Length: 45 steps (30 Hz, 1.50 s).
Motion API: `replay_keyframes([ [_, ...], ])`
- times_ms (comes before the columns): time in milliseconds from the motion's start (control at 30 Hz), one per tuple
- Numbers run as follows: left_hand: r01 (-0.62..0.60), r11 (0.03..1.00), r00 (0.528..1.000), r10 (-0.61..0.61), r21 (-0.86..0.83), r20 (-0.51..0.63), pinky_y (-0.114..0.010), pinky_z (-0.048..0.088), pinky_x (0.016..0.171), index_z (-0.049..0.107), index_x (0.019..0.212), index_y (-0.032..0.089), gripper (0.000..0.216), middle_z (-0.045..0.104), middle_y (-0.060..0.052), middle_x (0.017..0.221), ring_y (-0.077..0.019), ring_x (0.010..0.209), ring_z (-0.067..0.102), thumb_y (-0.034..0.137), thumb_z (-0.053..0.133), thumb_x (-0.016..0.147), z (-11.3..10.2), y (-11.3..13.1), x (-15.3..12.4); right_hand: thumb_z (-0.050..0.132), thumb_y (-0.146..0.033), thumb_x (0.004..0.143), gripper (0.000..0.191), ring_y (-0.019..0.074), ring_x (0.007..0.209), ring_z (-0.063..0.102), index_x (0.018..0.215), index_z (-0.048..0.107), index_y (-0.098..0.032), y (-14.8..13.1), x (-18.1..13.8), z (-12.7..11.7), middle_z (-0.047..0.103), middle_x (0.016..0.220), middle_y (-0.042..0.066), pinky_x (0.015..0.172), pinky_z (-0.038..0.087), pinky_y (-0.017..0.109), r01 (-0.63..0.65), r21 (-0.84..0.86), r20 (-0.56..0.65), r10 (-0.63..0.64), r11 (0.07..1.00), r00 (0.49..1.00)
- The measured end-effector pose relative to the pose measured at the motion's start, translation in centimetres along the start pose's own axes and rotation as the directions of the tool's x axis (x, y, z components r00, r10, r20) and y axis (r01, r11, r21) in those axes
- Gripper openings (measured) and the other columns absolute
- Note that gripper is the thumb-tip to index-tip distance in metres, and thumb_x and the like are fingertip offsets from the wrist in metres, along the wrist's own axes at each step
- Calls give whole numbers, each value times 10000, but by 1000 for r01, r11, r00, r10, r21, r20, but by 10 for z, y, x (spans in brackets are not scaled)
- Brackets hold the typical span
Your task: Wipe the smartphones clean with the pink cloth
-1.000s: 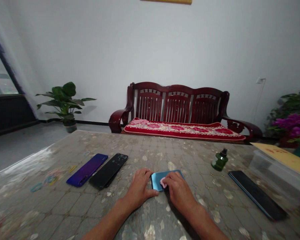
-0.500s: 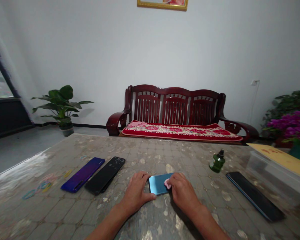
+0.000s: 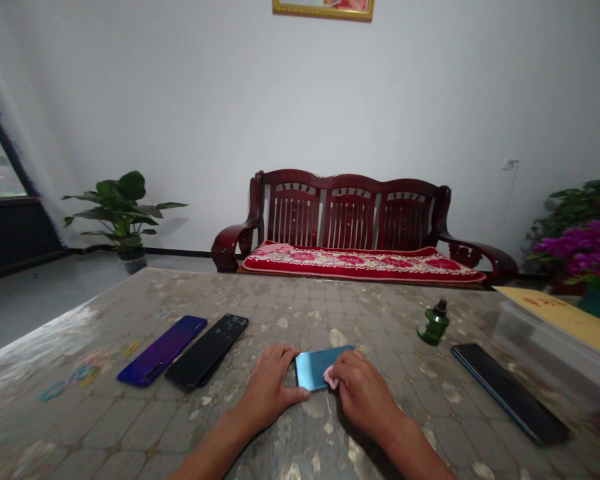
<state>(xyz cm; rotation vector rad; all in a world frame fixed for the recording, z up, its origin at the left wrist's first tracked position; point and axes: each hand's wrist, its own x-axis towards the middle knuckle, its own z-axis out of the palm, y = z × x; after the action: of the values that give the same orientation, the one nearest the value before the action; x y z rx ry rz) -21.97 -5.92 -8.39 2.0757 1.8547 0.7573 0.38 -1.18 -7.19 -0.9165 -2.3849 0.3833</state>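
A light-blue phone [image 3: 313, 369] lies flat on the table before me. My left hand [image 3: 273, 380] grips its left end, fingers at the far corner and thumb along the near edge. A small pink cloth [image 3: 331, 378] is pinched in my right hand [image 3: 360, 387] and pressed on the right part of the phone's surface. The fingers of that hand hide the phone's right end and some of the cloth.
Left on the patterned table [image 3: 150, 427] lie a purple phone [image 3: 163, 351], a black phone [image 3: 207, 353] and several coloured bands [image 3: 80, 377]. To the right are a green bottle [image 3: 434, 323], a dark phone [image 3: 510, 393] and a clear plastic box [image 3: 550, 353].
My right hand has slid the pink cloth slightly left and nearer to me over the phone. The left hand keeps its hold on the phone's left end.
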Motion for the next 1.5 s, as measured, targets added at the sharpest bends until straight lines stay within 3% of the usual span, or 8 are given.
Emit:
replay_keyframes([
  [133,5,1000,1000,-5,5,1,-457,402,1002,622,1216,206,621,613,-103,1213,-330,1149,534,377,842,660,-1,0,0,449,16,798,298,186,882,551,749,660,-189,15,1,-5,640,841,47,807,388,289,-54,-2,-65,53,999,996],
  [400,-15,1000,1000,15,-18,-23,-445,410,1009,640,1185,188,611,620,-108,1196,-327,1145,539,411,850,657,1,-3,-2,505,16,786,281,170,870,541,786,674,-208,-13,-3,5,632,840,24,764,368,267,92,52,44,-94,994,995],
  [733,-9,1000,1000,9,7,-13,-467,411,1012,629,1218,214,617,623,-107,1207,-336,1153,544,403,823,664,0,-3,0,466,-4,823,287,184,881,574,749,672,-191,32,3,-9,668,849,45,821,418,283,-72,-39,-115,67,997,991],
  [967,-28,1000,999,29,13,-21,-459,409,1010,628,1212,210,585,626,-105,1202,-326,1153,547,385,814,686,-1,-1,0,551,-49,805,221,184,838,596,731,702,-193,25,3,-13,682,810,41,795,430,277,-98,-86,-40,95,991,995],
  [1167,-21,999,1000,21,41,-2,-460,397,1019,621,1221,203,583,615,-112,1227,-322,1167,536,372,818,700,-2,-1,0,456,-65,884,304,187,923,610,869,733,-190,39,6,-17,707,924,64,867,445,274,-178,-102,-112,167,979,980],
  [1300,-40,998,999,40,44,-14,-451,404,1011,621,1214,206,561,620,-108,1214,-313,1157,541,394,804,718,-2,-1,0,473,-36,855,302,189,915,608,871,738,-180,36,5,-18,704,910,64,882,444,273,-205,-141,-98,193,968,976],
  [1500,-38,999,999,38,26,-22,-425,422,994,638,1179,215,543,617,-99,1206,-308,1135,546,404,818,703,-5,3,-2,495,-6,808,297,202,916,586,813,727,-192,22,5,-14,674,891,63,857,436,285,-160,-202,-31,157,966,987],
])
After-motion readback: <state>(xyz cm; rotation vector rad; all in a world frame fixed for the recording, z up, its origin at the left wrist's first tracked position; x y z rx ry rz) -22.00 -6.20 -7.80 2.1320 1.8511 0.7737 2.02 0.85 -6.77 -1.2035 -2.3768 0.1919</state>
